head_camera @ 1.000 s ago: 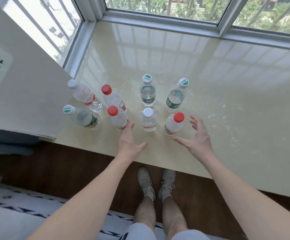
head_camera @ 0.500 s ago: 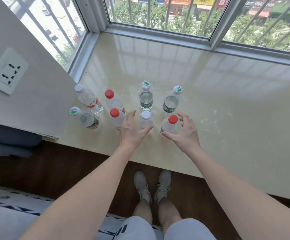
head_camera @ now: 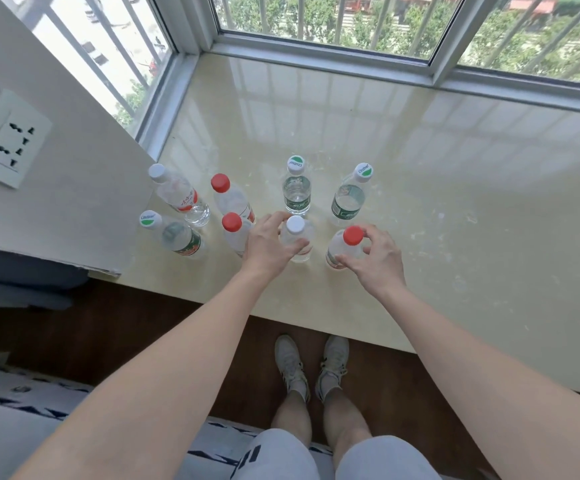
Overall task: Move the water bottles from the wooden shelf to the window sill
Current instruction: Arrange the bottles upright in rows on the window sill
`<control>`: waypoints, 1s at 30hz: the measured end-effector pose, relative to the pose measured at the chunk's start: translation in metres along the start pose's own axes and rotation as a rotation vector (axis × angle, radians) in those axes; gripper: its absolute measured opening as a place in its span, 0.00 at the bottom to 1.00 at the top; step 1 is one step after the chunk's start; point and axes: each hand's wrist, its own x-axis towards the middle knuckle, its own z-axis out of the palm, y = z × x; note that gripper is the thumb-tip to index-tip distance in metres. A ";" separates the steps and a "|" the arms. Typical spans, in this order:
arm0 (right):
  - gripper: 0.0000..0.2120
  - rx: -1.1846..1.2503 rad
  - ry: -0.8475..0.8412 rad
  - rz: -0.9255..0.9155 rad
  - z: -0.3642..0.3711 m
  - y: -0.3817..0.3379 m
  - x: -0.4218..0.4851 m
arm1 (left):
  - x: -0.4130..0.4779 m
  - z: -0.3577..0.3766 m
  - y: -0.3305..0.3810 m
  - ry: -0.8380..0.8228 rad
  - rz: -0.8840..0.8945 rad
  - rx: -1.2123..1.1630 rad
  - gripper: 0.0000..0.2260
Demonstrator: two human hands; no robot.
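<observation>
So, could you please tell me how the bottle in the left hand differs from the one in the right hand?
The white-capped bottle sits in the left hand, the red-capped bottle in the right hand. The left hand wraps the white-capped bottle's body from the side; the right hand's fingers curl near the red-capped bottle's cap, thumb lower down. Both are clear, capped and upright on the window sill.

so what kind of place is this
Most likely a room in a flat: a wide window sill under barred windows overlooking a street, a wall socket, and a wooden floor.
</observation>
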 end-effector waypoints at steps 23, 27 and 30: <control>0.42 0.029 -0.061 0.046 0.000 0.014 0.001 | -0.001 -0.004 -0.006 -0.061 0.047 -0.007 0.26; 0.45 0.001 -0.079 0.178 -0.005 0.022 -0.015 | -0.013 -0.009 -0.003 -0.056 0.000 -0.027 0.35; 0.43 -0.044 -0.080 0.271 -0.003 0.027 -0.042 | -0.038 -0.018 -0.008 -0.055 -0.032 -0.008 0.34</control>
